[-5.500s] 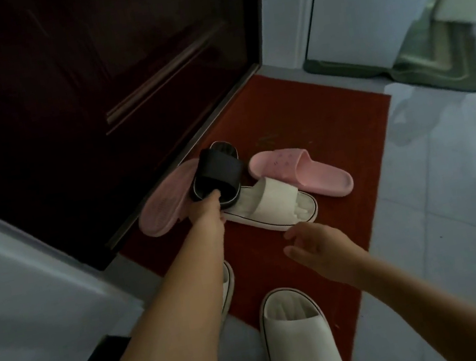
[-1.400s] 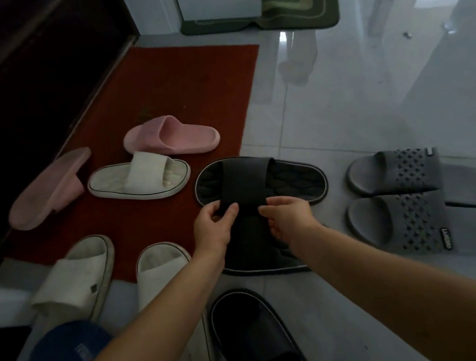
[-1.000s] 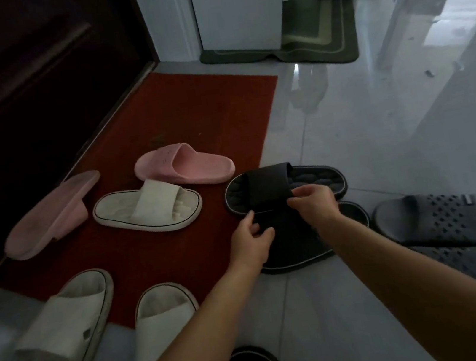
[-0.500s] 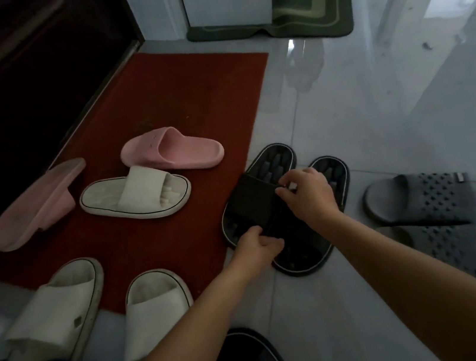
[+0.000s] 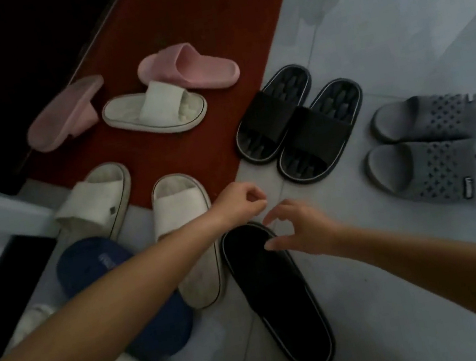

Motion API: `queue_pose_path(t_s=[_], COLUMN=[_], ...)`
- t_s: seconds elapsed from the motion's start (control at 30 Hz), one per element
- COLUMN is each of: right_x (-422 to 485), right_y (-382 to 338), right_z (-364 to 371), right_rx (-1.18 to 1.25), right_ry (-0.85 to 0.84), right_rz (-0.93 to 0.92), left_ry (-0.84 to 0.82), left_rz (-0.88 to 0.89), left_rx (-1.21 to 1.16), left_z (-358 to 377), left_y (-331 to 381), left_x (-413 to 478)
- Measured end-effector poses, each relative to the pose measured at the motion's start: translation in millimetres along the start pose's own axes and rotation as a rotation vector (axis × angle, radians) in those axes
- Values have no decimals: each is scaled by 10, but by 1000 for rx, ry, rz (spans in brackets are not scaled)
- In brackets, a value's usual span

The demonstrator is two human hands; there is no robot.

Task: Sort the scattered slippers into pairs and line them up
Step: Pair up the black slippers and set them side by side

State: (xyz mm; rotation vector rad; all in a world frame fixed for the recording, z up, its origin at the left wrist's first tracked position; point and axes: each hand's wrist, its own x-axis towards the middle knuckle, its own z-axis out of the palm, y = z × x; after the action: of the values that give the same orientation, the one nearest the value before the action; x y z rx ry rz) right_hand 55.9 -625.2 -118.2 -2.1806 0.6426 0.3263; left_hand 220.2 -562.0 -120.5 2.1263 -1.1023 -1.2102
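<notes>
Black pair (image 5: 299,122) sits side by side at the red mat (image 5: 189,16) edge, our left hand (image 5: 238,202) and right hand (image 5: 299,228) hover with a loose empty grip, and in dim light we could mismatch the white slipper (image 5: 153,109) with a look-alike.

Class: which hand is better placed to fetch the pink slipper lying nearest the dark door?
Left, probably. The left hand holds nothing and sits nearer the pink slipper far to the left; the right hand would have to cross over it.
</notes>
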Motion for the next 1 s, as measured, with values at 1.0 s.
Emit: queue_pose_path(t_s=[1.0], right_x=[-195], right_y=[-2383], right_z=[1155], right_rx=[-139], right_ry=[-363], right_rz=[-893], left_ry=[621], left_rz=[-446], left_rx=[174], left_z=[-209], left_y=[-884], left_x=[-3724])
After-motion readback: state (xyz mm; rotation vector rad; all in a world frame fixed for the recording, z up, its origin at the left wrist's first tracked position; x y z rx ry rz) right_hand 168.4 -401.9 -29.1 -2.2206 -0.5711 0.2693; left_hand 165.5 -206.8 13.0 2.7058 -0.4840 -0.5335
